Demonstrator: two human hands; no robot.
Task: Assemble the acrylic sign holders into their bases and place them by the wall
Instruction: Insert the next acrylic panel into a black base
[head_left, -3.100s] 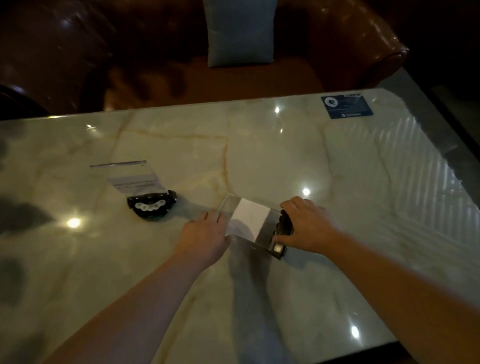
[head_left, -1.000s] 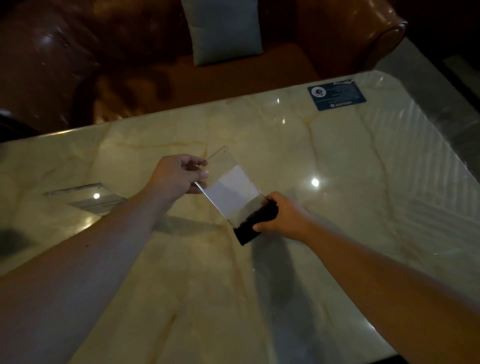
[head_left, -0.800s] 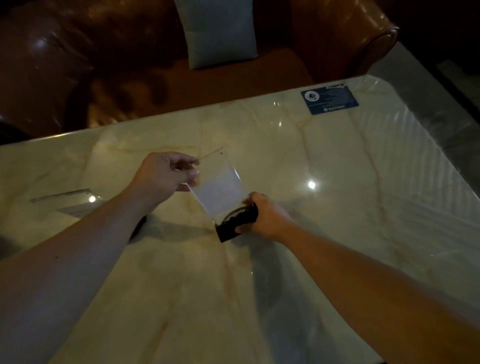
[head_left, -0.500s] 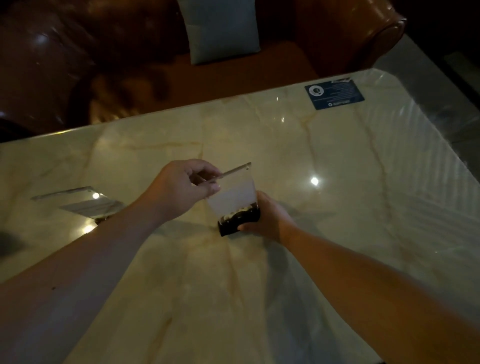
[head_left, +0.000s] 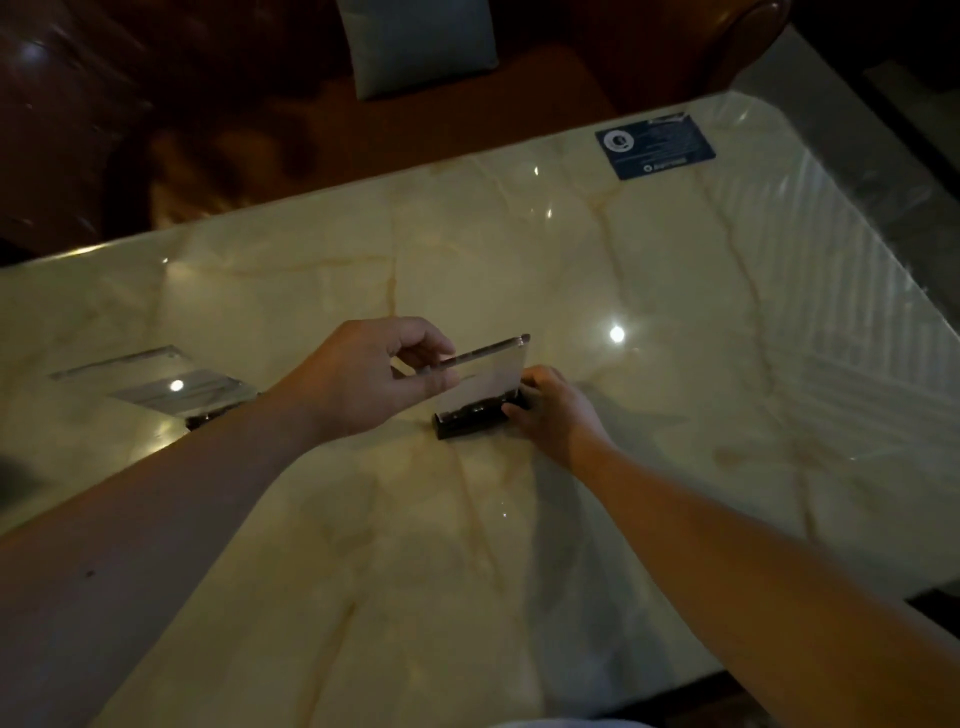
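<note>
From the head view, a clear flat acrylic sign panel (head_left: 485, 376) stands upright in a small black base (head_left: 475, 422) on the shiny pale marble surface (head_left: 675, 322). The left hand (head_left: 371, 382) pinches the panel's top edge, its grip pressed on the near corner. The right hand (head_left: 553, 410) holds the right end of the base, fingers closed on it. Far to the left, a second clear sign holder (head_left: 171, 387) rests on the surface, partly behind the left arm. A dark blue card (head_left: 654, 146) lies near the far corner.
</note>
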